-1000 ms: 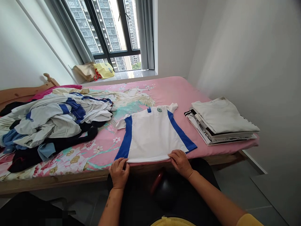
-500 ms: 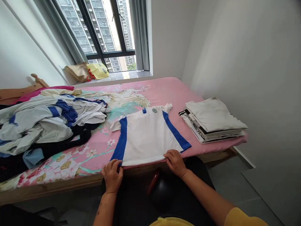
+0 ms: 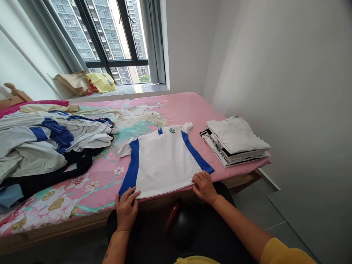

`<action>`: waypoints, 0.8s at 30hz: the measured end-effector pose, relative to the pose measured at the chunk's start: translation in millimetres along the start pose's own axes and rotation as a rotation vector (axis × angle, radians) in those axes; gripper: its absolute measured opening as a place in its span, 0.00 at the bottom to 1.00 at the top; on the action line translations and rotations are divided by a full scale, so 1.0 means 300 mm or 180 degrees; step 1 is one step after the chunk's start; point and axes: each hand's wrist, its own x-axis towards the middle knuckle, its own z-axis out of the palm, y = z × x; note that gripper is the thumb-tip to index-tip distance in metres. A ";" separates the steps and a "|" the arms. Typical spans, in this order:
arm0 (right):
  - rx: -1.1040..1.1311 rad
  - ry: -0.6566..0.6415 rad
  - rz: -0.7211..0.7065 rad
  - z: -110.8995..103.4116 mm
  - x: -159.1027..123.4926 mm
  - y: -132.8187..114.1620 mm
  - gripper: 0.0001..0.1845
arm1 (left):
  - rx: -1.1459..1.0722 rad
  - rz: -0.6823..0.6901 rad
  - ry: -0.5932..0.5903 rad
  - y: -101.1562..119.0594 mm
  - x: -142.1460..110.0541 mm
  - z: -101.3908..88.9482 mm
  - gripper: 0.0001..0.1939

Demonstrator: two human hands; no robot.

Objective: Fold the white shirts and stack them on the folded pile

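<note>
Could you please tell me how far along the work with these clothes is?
Already done, it seems: the neat folded stack toward the right end of the bed. In hand: the white shirt with blue side panels, spread flat and not folded, with the left hand and right hand at its hem. Probably left: the jumbled pile of clothes on the left, so plenty appears to remain.

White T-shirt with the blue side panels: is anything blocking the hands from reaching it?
Nothing visible is in the way: the left hand and right hand already touch the near hem of the T-shirt. The heaped clothes and folded stack lie off to either side.
</note>
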 end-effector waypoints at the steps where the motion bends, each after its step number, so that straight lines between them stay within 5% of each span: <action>1: 0.0045 -0.0027 -0.0003 -0.012 -0.004 0.016 0.11 | 0.0009 -0.0003 0.0021 0.004 -0.001 0.001 0.12; 10: 0.0239 0.0110 0.0075 -0.068 -0.022 0.166 0.16 | 0.0019 0.0032 0.0188 0.013 -0.006 0.015 0.11; 24: -0.0491 -0.0277 -0.0165 -0.091 0.043 0.181 0.11 | 0.0020 -0.0034 0.0173 0.012 -0.005 0.019 0.11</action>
